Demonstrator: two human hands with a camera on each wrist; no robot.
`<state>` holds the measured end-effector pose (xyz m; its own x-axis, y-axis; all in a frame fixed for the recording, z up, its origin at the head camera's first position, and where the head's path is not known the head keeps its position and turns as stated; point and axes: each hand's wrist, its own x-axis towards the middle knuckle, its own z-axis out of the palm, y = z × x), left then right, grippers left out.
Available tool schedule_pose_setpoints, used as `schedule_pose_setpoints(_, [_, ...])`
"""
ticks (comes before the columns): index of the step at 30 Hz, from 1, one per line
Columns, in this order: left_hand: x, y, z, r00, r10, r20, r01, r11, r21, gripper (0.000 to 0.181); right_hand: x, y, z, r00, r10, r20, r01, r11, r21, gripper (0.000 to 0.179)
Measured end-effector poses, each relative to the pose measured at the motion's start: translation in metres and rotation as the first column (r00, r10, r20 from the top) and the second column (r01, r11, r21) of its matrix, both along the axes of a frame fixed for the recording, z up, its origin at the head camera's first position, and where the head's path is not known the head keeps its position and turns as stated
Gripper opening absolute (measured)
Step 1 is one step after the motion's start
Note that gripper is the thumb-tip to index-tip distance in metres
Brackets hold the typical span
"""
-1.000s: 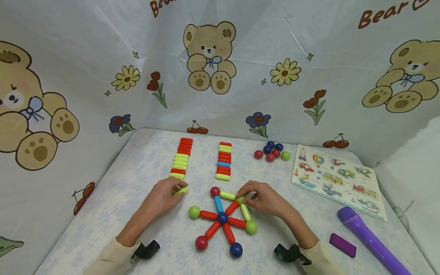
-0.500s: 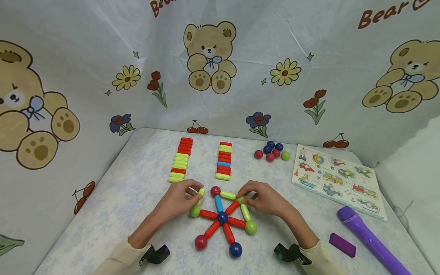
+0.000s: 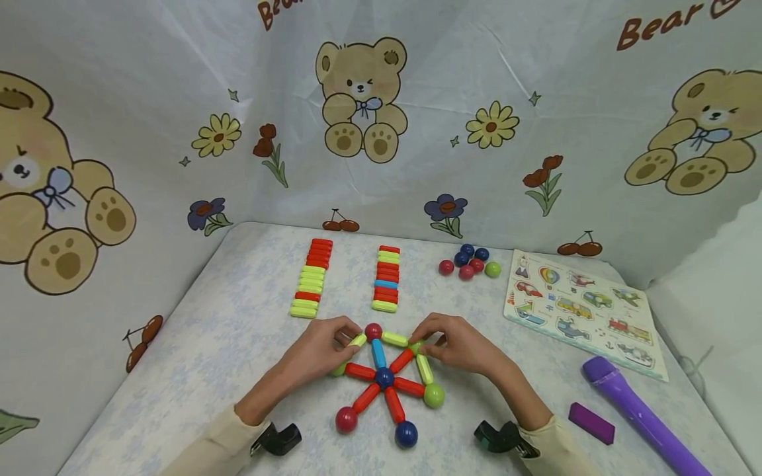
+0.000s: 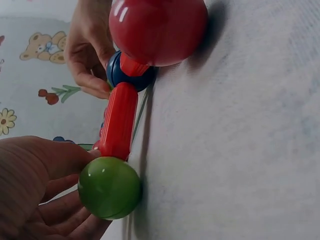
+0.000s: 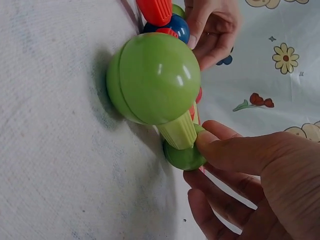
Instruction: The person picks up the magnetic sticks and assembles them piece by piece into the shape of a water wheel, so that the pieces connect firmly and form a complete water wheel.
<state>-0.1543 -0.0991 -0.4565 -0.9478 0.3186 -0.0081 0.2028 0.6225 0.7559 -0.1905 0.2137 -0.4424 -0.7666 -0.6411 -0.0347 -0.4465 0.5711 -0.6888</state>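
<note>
A wheel-like figure of magnetic rods and balls lies on the table, with a blue hub ball (image 3: pixel 385 377) and several red rods plus one blue rod (image 3: pixel 378 354) as spokes. My left hand (image 3: pixel 318 347) pinches a yellow-green rod (image 3: pixel 358 340) beside the upper-left red ball (image 3: pixel 373 332); whether they touch is unclear. The left green ball (image 4: pixel 109 188) sits close under that hand, partly hidden in the head view. My right hand (image 3: pixel 458 344) grips the upper-right green ball (image 5: pixel 185 156), which joins two yellow-green rods (image 3: pixel 425 369). Lower down are a red ball (image 3: pixel 346 420) and a blue ball (image 3: pixel 407 434).
Two columns of loose rods (image 3: pixel 309 281) (image 3: pixel 387 281) lie behind the figure. Several loose balls (image 3: pixel 467 260) cluster at the back. At the right are a picture board (image 3: pixel 586 314), a purple microphone-shaped object (image 3: pixel 643 413) and a purple block (image 3: pixel 592 423).
My left hand has carried the yellow-green rod rightward from the left column, past the left green ball, toward the upper-left red ball. The right hand has stayed at its green ball.
</note>
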Motion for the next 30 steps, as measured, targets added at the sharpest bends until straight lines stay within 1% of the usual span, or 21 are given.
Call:
schedule_pose_setpoints(4, [-0.004, 0.003, -0.003, 1.0, -0.025, -0.015, 0.025, 1.0, -0.016, 0.02, 0.0, 0.001, 0.002, 1.0, 0.016, 0.018, -0.016, 1.0, -0.002, 0.018])
schedule_pose_setpoints(11, [-0.01, 0.005, -0.005, 0.999, -0.021, -0.041, 0.02, 0.999, -0.026, 0.021, -0.001, 0.004, 0.004, 0.996, 0.065, 0.062, -0.064, 0.998, -0.01, 0.016])
schedule_pose_setpoints(15, [-0.015, 0.006, -0.005, 0.998, -0.029, -0.049, 0.027, 0.999, -0.035, 0.022, -0.001, 0.005, 0.005, 0.991, 0.091, 0.099, -0.091, 0.996, -0.005, 0.017])
schedule_pose_setpoints(17, [-0.017, 0.007, -0.006, 0.998, -0.038, -0.05, 0.036, 0.999, -0.039, 0.021, 0.0, 0.005, 0.005, 0.991, 0.091, 0.1, -0.092, 0.996, 0.003, 0.018])
schedule_pose_setpoints(19, [-0.018, 0.009, -0.006, 0.998, -0.046, -0.049, 0.044, 0.998, -0.044, 0.02, 0.0, 0.003, 0.005, 0.994, 0.084, 0.07, -0.084, 0.996, -0.004, 0.022])
schedule_pose_setpoints(22, [-0.022, 0.011, -0.005, 0.998, -0.056, -0.042, 0.054, 0.998, -0.045, 0.019, 0.003, -0.005, 0.002, 0.997, 0.079, -0.008, -0.079, 0.996, -0.038, 0.028])
schedule_pose_setpoints(25, [-0.025, 0.014, -0.005, 0.997, -0.068, -0.032, 0.067, 0.997, -0.041, 0.017, 0.007, -0.016, -0.001, 0.992, 0.101, -0.075, -0.104, 0.994, -0.045, 0.035])
schedule_pose_setpoints(28, [-0.027, 0.015, -0.005, 0.997, -0.078, -0.029, 0.077, 0.996, -0.037, 0.017, 0.012, -0.024, -0.004, 0.985, 0.135, -0.11, -0.134, 0.991, 0.018, 0.041])
schedule_pose_setpoints(30, [-0.027, 0.014, -0.005, 0.997, -0.072, -0.032, 0.07, 0.997, -0.042, 0.017, 0.014, -0.027, -0.006, 0.983, 0.143, -0.118, -0.137, 0.989, 0.059, 0.042])
